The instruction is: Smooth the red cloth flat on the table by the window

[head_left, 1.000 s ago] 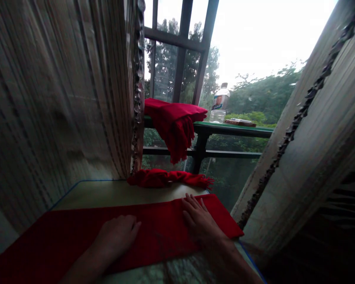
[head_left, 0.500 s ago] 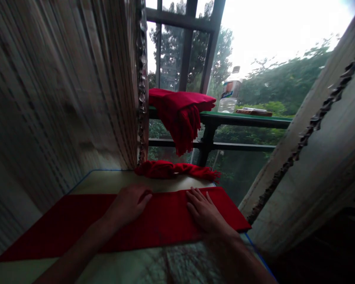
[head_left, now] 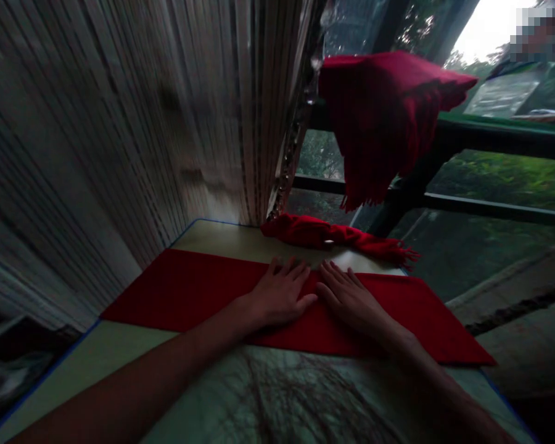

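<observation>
A red cloth point(head_left: 203, 290), folded into a long flat band, lies across the pale table in front of me. My left hand point(head_left: 282, 293) rests flat on its middle, fingers spread a little and pointing to the far edge. Close beside it, my right hand point(head_left: 349, 293) is also flat on the cloth, fingers stretched out. Only a narrow strip of cloth separates the two hands. Beyond them, a bunched red scarf point(head_left: 342, 233) with a fringed end lies along the table's far edge.
Another fringed red scarf point(head_left: 388, 111) hangs over the window railing point(head_left: 504, 137). A clear plastic bottle point(head_left: 506, 92) stands on that railing, partly blurred. A striped curtain point(head_left: 176, 123) borders the left side. The table point(head_left: 226, 237) has blue edging. Dark hair strands hang in the foreground.
My view has turned left and down. My left hand has slid right over the red cloth and flattened, now close to my right hand. My right hand stays flat on the cloth.
</observation>
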The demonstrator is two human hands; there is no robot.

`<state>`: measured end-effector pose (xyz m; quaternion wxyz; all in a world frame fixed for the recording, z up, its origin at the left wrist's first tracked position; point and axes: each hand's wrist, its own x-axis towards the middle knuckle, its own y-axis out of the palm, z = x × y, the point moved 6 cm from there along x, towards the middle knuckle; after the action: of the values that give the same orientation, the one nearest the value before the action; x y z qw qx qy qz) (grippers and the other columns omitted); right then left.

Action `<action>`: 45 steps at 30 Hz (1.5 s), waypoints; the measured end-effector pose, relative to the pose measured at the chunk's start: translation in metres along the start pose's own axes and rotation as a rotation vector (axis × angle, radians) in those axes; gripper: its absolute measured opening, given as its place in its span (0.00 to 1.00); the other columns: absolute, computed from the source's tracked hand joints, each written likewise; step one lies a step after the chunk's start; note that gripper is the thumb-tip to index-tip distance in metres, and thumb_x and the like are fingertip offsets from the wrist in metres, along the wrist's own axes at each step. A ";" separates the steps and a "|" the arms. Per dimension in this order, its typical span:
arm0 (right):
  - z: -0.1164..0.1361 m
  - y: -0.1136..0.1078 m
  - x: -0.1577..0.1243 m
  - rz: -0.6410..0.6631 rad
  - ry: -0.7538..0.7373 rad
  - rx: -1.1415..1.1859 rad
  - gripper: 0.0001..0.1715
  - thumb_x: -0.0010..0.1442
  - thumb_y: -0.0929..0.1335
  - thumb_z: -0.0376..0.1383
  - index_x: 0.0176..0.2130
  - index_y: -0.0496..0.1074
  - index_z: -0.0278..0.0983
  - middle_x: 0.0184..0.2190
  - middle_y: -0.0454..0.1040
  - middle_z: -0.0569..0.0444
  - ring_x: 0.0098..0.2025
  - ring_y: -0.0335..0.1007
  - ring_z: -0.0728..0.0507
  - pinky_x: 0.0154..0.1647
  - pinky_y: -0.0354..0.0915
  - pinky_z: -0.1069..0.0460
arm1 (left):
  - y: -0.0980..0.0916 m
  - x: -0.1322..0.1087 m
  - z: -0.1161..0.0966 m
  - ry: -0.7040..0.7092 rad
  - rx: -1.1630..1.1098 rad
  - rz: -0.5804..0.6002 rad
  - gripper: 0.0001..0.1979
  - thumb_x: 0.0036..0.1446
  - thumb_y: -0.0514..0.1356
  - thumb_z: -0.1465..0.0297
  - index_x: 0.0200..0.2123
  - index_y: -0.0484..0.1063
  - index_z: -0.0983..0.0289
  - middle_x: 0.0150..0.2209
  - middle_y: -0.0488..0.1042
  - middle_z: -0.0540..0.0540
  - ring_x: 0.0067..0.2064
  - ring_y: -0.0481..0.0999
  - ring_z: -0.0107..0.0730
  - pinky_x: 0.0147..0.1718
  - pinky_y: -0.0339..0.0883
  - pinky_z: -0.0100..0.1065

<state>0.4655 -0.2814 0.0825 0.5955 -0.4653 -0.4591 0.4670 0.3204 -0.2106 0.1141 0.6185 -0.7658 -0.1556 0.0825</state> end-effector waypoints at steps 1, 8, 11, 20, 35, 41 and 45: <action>-0.001 0.000 -0.001 0.001 -0.001 -0.005 0.38 0.76 0.52 0.51 0.74 0.54 0.35 0.75 0.49 0.42 0.77 0.38 0.37 0.75 0.40 0.31 | -0.003 -0.006 0.003 0.000 0.006 0.014 0.38 0.73 0.45 0.49 0.75 0.49 0.68 0.76 0.46 0.60 0.77 0.42 0.51 0.72 0.33 0.61; -0.005 -0.004 -0.004 0.054 0.037 -0.024 0.43 0.75 0.50 0.56 0.75 0.50 0.34 0.76 0.46 0.45 0.77 0.35 0.39 0.76 0.37 0.35 | -0.010 -0.039 0.022 -0.015 0.010 0.096 0.42 0.72 0.41 0.44 0.76 0.44 0.67 0.77 0.39 0.58 0.77 0.35 0.48 0.72 0.29 0.61; -0.006 -0.005 -0.005 0.069 0.049 -0.015 0.44 0.74 0.49 0.57 0.75 0.49 0.33 0.77 0.44 0.45 0.78 0.33 0.39 0.76 0.37 0.36 | -0.009 -0.043 0.024 -0.018 -0.004 0.116 0.43 0.71 0.41 0.44 0.76 0.43 0.67 0.77 0.39 0.58 0.77 0.33 0.48 0.72 0.27 0.61; 0.022 -0.028 -0.010 -0.101 -0.069 -0.042 0.45 0.75 0.52 0.55 0.76 0.44 0.31 0.76 0.43 0.41 0.77 0.34 0.38 0.76 0.36 0.34 | -0.009 -0.040 0.022 -0.043 0.008 0.087 0.44 0.69 0.47 0.43 0.76 0.45 0.66 0.77 0.41 0.61 0.77 0.37 0.52 0.72 0.28 0.61; -0.001 -0.019 -0.018 0.029 -0.015 0.037 0.48 0.72 0.52 0.61 0.75 0.52 0.33 0.76 0.49 0.44 0.77 0.38 0.35 0.76 0.39 0.35 | -0.011 -0.039 0.025 -0.091 0.041 0.124 0.46 0.68 0.47 0.40 0.76 0.43 0.63 0.77 0.38 0.58 0.77 0.36 0.55 0.71 0.27 0.64; 0.002 -0.023 -0.018 0.022 -0.050 0.042 0.45 0.73 0.52 0.60 0.75 0.51 0.38 0.76 0.50 0.47 0.76 0.40 0.34 0.76 0.39 0.34 | -0.012 -0.038 0.024 -0.082 0.042 0.116 0.45 0.67 0.46 0.40 0.76 0.44 0.60 0.77 0.39 0.56 0.77 0.38 0.54 0.71 0.27 0.62; -0.001 -0.022 -0.017 0.022 -0.024 0.032 0.47 0.72 0.52 0.61 0.75 0.52 0.34 0.75 0.50 0.44 0.76 0.40 0.34 0.76 0.38 0.35 | -0.012 -0.039 0.025 -0.086 0.047 0.104 0.45 0.67 0.47 0.40 0.76 0.44 0.61 0.77 0.40 0.57 0.77 0.39 0.54 0.71 0.28 0.61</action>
<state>0.4669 -0.3013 0.1016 0.5920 -0.4553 -0.4535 0.4864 0.2746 -0.1982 0.1177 0.6242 -0.7537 -0.1399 0.1509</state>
